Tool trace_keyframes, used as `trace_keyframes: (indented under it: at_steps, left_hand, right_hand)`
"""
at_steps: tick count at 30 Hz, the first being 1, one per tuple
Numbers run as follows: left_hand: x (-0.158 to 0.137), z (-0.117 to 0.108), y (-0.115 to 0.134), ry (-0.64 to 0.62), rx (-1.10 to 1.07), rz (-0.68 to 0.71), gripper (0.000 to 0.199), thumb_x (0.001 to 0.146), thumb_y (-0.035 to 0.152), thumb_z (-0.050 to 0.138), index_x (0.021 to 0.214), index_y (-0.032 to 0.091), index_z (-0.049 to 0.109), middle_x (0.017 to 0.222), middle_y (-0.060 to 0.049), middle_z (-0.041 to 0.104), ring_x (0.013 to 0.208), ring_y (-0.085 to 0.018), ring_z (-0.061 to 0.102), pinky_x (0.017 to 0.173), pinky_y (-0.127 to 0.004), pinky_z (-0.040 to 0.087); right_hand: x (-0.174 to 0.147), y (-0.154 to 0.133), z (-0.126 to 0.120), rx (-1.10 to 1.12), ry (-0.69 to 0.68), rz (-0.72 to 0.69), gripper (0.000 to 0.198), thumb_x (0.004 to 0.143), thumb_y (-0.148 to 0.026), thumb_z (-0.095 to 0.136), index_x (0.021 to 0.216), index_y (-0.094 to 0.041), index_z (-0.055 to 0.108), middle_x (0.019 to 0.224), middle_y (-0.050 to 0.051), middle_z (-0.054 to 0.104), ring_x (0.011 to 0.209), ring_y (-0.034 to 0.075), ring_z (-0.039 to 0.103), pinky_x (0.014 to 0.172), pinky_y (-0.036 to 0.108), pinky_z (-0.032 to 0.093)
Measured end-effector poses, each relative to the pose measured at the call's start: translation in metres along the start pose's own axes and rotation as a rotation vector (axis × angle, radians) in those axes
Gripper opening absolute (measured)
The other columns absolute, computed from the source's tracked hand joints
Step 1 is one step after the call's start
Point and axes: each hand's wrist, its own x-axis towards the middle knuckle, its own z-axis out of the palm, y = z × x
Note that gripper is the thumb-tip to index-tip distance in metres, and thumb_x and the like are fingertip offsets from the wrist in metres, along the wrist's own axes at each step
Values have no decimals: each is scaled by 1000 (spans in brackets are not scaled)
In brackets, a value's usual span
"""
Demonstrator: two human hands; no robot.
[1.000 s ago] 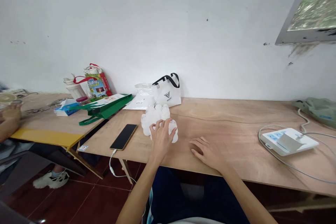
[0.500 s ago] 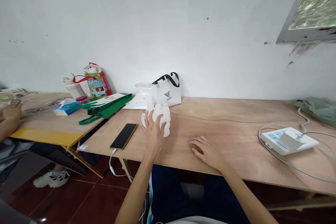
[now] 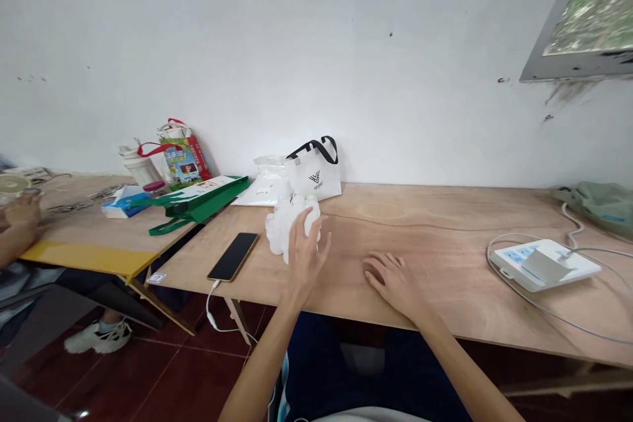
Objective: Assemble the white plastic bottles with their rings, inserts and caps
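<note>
A white, translucent-looking cluster of rounded lobes (image 3: 279, 225) stands on the wooden table (image 3: 445, 224); I cannot make out its exact kind. My left hand (image 3: 304, 252) is in front of its right side, fingers apart and raised, covering part of it. Whether the fingertips touch the lobes is unclear. My right hand (image 3: 393, 280) rests on the tabletop to the right, holding nothing, with its fingers loosely bent and slightly apart. Left of the cluster lies a dark-screened phone (image 3: 233, 256) with a white cable (image 3: 211, 308) plugged in.
Behind the cluster are a white bag with black handles (image 3: 316, 175) and a white plastic packet (image 3: 264, 190). A green bag (image 3: 208, 201) lies at the left edge. At right sits a white box (image 3: 544, 265) with cables. A co-worker's hand (image 3: 22, 211) shows far left.
My left hand has shifted right across the white cluster, uncovering its left side. My right hand has moved slightly right, its fingers a little more bent.
</note>
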Motion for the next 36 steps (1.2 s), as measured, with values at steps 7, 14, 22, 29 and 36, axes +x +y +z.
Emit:
trace_keyframes:
  at_steps: [7,14,22,29,36]
  left_hand:
    - [-29,44,2,-574,-175,129,45,106,47,47,146,26,50,159,-8,45,148,-26,41,123,-47,35]
    - [-44,63,-7,-760,-25,154,66,105,65,31,158,26,41,167,-7,34,155,-30,28,129,-55,18]
    - [-44,66,-8,-786,-41,123,75,101,74,29,160,27,39,169,-6,29,158,-33,21,129,-58,14]
    - [-45,67,-10,-767,-46,130,74,101,73,30,159,29,39,170,-6,27,158,-33,20,128,-59,15]
    - [-46,69,-8,-789,-9,123,76,100,76,31,163,31,32,170,-5,24,159,-36,15,128,-63,10]
  right_hand:
    - [-5,10,7,-205,-5,181,54,105,-52,38,146,-23,59,155,15,51,145,38,43,115,61,34]
    - [-8,19,4,-147,-163,238,74,100,-77,28,161,-36,37,169,10,29,156,42,19,118,76,12]
    - [-7,17,3,-130,-167,239,75,100,-77,27,161,-36,36,170,11,27,157,41,18,120,74,14]
    - [-5,17,3,-129,-197,265,75,99,-79,26,161,-38,35,171,9,25,157,40,17,120,74,14]
    - [-7,20,7,-156,-212,268,73,100,-76,27,163,-39,28,172,10,20,158,40,13,121,72,9]
